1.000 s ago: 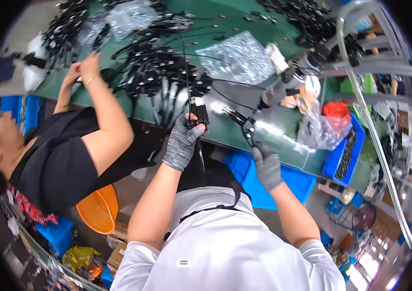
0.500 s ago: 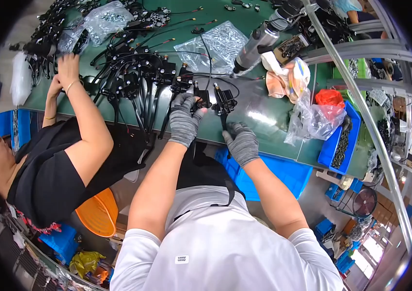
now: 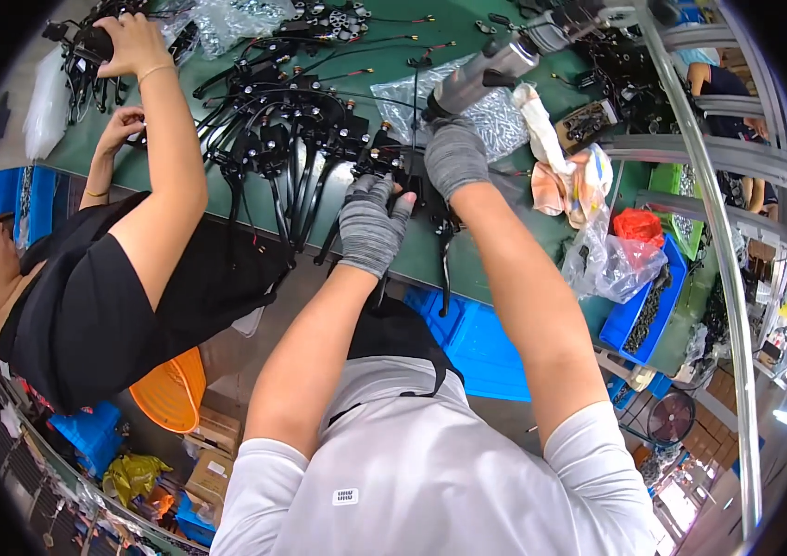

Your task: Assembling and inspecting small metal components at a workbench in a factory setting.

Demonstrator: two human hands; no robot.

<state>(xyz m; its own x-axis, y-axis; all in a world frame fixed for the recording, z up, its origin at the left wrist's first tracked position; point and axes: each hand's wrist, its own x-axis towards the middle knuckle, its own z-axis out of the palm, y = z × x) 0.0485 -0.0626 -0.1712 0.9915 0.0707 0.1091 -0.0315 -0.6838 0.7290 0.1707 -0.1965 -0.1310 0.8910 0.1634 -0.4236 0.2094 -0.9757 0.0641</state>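
Observation:
My left hand (image 3: pixel 373 227), in a grey knit glove, is closed around the black body of a brake lever at the table's front edge. My fingers hide part of that body. Just right of it, another black brake lever (image 3: pixel 446 264) lies with its blade hanging over the edge. My gloved right hand (image 3: pixel 456 159) is raised above the table, closed at the lower end of a silver power screwdriver (image 3: pixel 484 82); its fingertips are partly hidden. Several more brake levers (image 3: pixel 273 157) with cables lie in a row to the left.
Behind the screwdriver lies a clear bag of screws (image 3: pixel 500 125). A cloth (image 3: pixel 579 185), a blue bin (image 3: pixel 639 310) of small parts and a metal pole (image 3: pixel 713 204) stand to the right. At the left a co-worker's raised hand (image 3: pixel 134 42) holds a black part.
My right hand has left the right-hand brake lever and risen to the screwdriver, which has swung left. My left hand stays at its lever. The co-worker's hand has lifted a black part.

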